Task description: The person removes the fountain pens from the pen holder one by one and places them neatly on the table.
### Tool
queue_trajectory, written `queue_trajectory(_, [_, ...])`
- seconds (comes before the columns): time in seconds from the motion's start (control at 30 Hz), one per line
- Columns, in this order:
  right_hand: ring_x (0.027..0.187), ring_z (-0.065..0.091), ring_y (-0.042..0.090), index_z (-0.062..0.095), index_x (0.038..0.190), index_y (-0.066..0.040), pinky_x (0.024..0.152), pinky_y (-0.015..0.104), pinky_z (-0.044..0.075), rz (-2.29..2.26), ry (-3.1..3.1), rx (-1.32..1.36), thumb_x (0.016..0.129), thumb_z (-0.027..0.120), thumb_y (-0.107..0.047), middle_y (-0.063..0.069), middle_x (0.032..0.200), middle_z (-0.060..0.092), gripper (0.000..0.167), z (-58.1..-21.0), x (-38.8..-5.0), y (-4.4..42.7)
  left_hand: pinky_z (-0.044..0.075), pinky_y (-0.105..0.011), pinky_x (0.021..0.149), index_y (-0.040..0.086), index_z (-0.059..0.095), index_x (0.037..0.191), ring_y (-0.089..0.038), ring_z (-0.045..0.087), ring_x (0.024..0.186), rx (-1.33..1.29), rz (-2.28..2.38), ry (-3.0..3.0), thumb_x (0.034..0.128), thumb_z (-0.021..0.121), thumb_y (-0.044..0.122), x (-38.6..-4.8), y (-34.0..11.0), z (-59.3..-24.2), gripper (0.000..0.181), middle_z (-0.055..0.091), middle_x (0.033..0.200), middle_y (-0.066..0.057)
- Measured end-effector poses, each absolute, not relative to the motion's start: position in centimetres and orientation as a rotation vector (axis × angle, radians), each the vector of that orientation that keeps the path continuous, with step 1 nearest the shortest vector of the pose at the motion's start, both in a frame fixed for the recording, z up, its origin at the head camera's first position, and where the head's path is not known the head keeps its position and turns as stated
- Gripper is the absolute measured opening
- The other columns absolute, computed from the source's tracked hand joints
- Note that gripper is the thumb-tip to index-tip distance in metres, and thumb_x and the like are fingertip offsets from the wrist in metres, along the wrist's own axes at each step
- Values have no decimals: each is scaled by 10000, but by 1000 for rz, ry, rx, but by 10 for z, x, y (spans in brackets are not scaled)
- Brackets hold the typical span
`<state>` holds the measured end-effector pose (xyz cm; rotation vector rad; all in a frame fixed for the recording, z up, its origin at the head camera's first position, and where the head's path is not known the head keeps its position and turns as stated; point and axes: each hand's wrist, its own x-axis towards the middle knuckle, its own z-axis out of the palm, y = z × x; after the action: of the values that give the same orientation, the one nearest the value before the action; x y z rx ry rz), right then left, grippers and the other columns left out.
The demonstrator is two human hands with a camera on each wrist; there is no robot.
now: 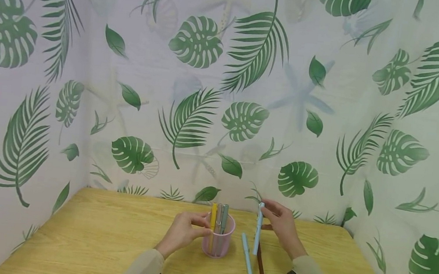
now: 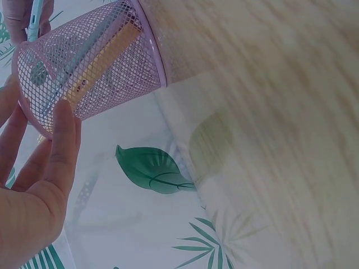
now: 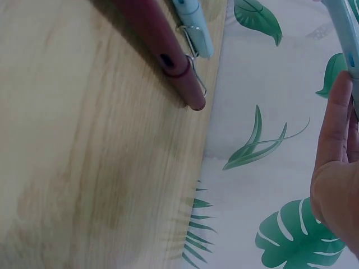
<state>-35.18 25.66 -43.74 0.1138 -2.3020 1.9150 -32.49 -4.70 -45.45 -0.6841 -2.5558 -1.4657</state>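
A pink mesh pen holder (image 1: 215, 246) stands upright on the table with a yellow pen (image 1: 213, 218), a grey pen (image 1: 218, 218) and a grey-green pen (image 1: 224, 219) in it. My left hand (image 1: 185, 231) holds the holder by its rim, on the left side; the left wrist view shows its fingers (image 2: 63, 140) against the mesh. To the right, my right hand (image 1: 280, 224) pinches a light blue pen (image 1: 258, 233) near its top, held nearly upright. Below it a second light blue pen (image 1: 247, 256) and a dark red pen (image 1: 261, 262) lie on the table.
The wooden table (image 1: 115, 233) ends at a leaf-patterned cloth wall (image 1: 204, 131) behind, with more of that cloth on both sides. Both lying pens have metal clips, seen in the right wrist view.
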Motion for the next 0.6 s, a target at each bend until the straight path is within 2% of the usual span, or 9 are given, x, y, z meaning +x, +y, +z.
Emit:
queue_trajectory(0.43, [915, 608, 90, 505, 1387, 2, 743, 413, 607, 1886, -2396, 156, 993, 591, -188, 208, 1272, 602, 445, -452, -355, 275, 425, -565, 1055, 149, 772, 881, -317, 616, 1212, -677, -1442, -2552, 814, 789, 206, -325, -47, -456, 89, 663, 1272, -72])
queue_trajectory(0.6, [900, 631, 121, 508, 1375, 20, 737, 415, 609, 1840, -2443, 124, 993, 586, -176, 206, 1225, 626, 436, -459, -355, 283, 448, -547, 1039, 150, 773, 881, -316, 626, 1196, -684, -1439, -2549, 813, 789, 207, -326, -46, -457, 90, 661, 1276, -72])
